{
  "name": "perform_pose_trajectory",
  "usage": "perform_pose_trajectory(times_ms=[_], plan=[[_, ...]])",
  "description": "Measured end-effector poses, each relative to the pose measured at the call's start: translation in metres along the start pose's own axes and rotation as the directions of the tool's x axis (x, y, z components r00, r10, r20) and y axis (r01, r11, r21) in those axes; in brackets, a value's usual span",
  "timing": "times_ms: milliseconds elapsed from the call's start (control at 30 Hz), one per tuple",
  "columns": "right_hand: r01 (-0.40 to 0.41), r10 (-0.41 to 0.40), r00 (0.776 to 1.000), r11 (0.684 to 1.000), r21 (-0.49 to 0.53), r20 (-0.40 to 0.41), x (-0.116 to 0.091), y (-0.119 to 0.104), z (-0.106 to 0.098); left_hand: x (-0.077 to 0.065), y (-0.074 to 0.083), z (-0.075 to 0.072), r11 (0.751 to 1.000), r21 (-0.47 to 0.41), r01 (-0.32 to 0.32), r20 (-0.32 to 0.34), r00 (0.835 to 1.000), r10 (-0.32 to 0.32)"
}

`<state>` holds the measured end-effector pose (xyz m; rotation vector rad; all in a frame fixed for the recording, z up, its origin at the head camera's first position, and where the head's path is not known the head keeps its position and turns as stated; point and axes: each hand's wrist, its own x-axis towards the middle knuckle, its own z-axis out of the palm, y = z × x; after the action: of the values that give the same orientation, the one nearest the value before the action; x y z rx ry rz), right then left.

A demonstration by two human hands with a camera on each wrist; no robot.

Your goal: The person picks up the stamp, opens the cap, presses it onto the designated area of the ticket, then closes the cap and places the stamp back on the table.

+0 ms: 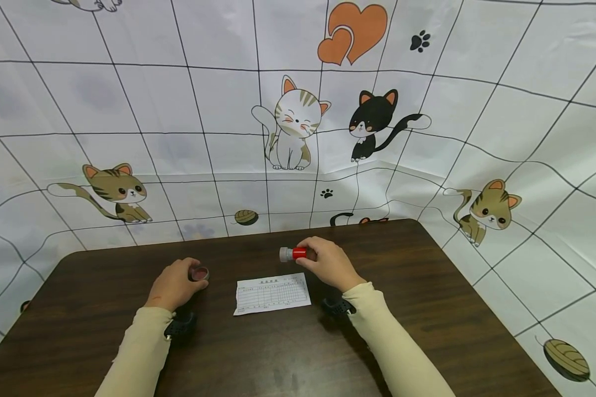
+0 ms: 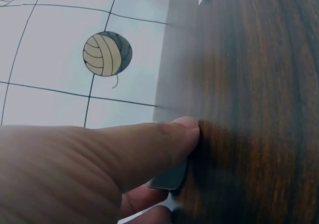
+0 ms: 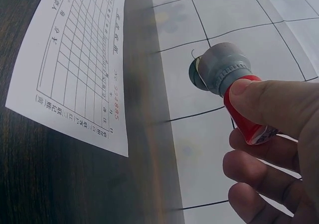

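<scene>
Near the table's left side, my left hand point(image 1: 173, 285) curls its thumb and fingers round a small round ink pad point(image 1: 200, 274) with a dark red face. In the left wrist view, the thumb hides most of the ink pad point(image 2: 172, 176), leaving a grey edge at the tabletop. My right hand point(image 1: 329, 263) pinches the red body of a stamp point(image 1: 293, 253) by thumb and fingers, its round grey end pointing left. The right wrist view shows the stamp's point(image 3: 230, 67) ribbed grey neck close up. Between the hands lies a printed receipt slip point(image 1: 272, 294) ruled with a grid.
The dark wooden table point(image 1: 278, 364) has rounded far corners. Behind and along the right hangs a white cloth point(image 1: 218, 99) with black grid lines and cartoon cats. Dark wrist straps point(image 1: 181, 326) sit over both pale sleeves point(image 1: 392, 342).
</scene>
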<state>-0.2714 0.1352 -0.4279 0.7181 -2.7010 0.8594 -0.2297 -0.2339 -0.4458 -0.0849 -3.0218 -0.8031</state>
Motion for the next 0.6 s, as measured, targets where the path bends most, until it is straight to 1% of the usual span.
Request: perform_pose_trajectory(times_ms=[133, 200, 267, 367, 433, 500, 600], plan=[[-0.002, 0.002, 1.0, 1.0, -0.006, 0.001, 0.0, 0.0, -0.001, -0.001, 0.003, -0.001, 1.0, 0.012, -0.009, 0.003, 1.0, 0.009], [-0.004, 0.004, 1.0, 1.0, -0.009, 0.001, -0.001, 0.0, -0.002, -0.002, 0.008, -0.001, 0.999, 0.021, -0.03, -0.008, 1.0, 0.03], [-0.008, 0.008, 1.0, 1.0, -0.005, 0.001, -0.001, -0.001, -0.004, -0.002, 0.016, -0.002, 0.998, 0.037, -0.051, -0.031, 0.998, 0.052], [-0.01, 0.01, 1.0, 1.0, 0.005, -0.014, -0.001, -0.001, -0.008, -0.002, 0.034, -0.005, 0.993, 0.061, -0.102, -0.07, 0.992, 0.106], [-0.006, 0.007, 1.0, 1.0, 0.015, -0.025, 0.0, 0.0, -0.009, -0.003, 0.046, -0.007, 0.987, 0.077, -0.138, -0.076, 0.987, 0.144], [-0.002, 0.003, 0.999, 1.0, 0.023, -0.034, 0.001, 0.001, -0.01, -0.004, 0.057, -0.006, 0.979, 0.089, -0.182, -0.055, 0.981, 0.187], [0.003, -0.002, 0.999, 1.0, 0.029, -0.036, 0.002, 0.002, -0.01, -0.004, 0.069, 0.0, 0.966, 0.104, -0.235, 0.012, 0.972, 0.235]])
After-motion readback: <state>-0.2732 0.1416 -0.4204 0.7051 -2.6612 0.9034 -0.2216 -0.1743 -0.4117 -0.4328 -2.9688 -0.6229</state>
